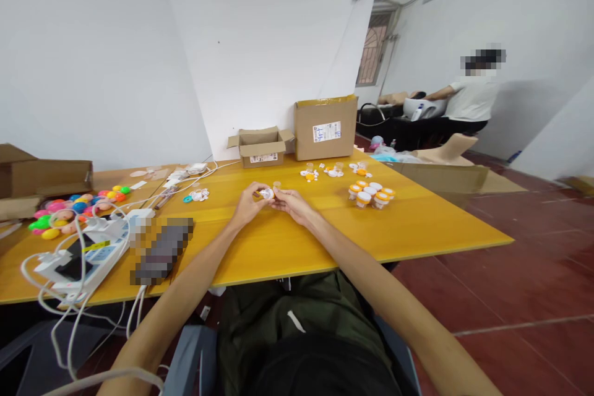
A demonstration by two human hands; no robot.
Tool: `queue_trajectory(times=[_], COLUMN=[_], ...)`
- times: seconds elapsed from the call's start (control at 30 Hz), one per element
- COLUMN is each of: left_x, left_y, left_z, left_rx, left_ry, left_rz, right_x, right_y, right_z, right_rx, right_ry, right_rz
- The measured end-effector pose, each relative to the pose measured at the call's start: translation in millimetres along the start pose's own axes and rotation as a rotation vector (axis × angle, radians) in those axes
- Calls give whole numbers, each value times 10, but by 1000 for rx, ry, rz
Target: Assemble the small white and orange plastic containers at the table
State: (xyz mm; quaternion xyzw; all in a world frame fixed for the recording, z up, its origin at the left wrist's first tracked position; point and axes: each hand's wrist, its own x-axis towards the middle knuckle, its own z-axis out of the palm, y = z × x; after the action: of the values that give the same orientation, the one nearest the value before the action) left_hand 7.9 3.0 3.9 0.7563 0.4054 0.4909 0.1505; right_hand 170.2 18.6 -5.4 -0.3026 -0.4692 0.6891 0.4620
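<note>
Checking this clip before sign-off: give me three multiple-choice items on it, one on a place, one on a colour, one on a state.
1. Where does the cluster of small capped jars stand?
A. right of the hands
B. inside the open box
C. on the floor

2. What colour is the table?
A. white
B. yellow
C. blue

3. How does the small cardboard box stand?
A. taped shut
B. crushed flat
C. flaps open

Answers: 1 A, the jars sit on the table to the right of the left hand and right hand. 2 B, its top is yellow. 3 C, its flaps spread outward.
</note>
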Motion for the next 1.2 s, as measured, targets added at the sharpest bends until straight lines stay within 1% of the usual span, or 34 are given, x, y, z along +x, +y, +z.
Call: queue_trajectory(times=[0.4,0.8,1.0,1.2], left_x=[-14,-21,-20,-33], left_y=[8,26,31,22], left_z=[29,28,25,58], left_rx=[35,62,89,88], left_ry=[18,10,-10,-19], left_rz=[-1,35,35,24], right_x=[-1,-13,-33,-27], right_y=[3,-2,-26,-27], right_z=[1,14,50,60], right_rx=[48,62,89,110], right_ry=[27,36,53,71], right_rz=[3,6,18,-9])
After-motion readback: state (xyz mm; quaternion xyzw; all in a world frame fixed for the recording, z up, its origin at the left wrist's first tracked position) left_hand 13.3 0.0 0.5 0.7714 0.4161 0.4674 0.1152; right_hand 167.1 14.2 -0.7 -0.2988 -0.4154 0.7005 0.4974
